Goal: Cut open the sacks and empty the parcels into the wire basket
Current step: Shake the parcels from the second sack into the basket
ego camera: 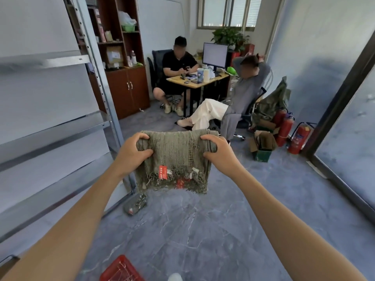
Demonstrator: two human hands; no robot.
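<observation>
A frayed green woven sack with red tags hangs folded; left hand and right hand grip its top corners, arms outstretched.

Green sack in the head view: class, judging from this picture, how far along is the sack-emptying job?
Done, it seems: the green sack hangs flat and folded, apparently empty, and a second sack lies crumpled on the floor. In hand: the left hand and right hand grip the first sack's top fold. Left: unclear; the green heap by the chair may be more sacks, and the red basket is barely in view.
</observation>
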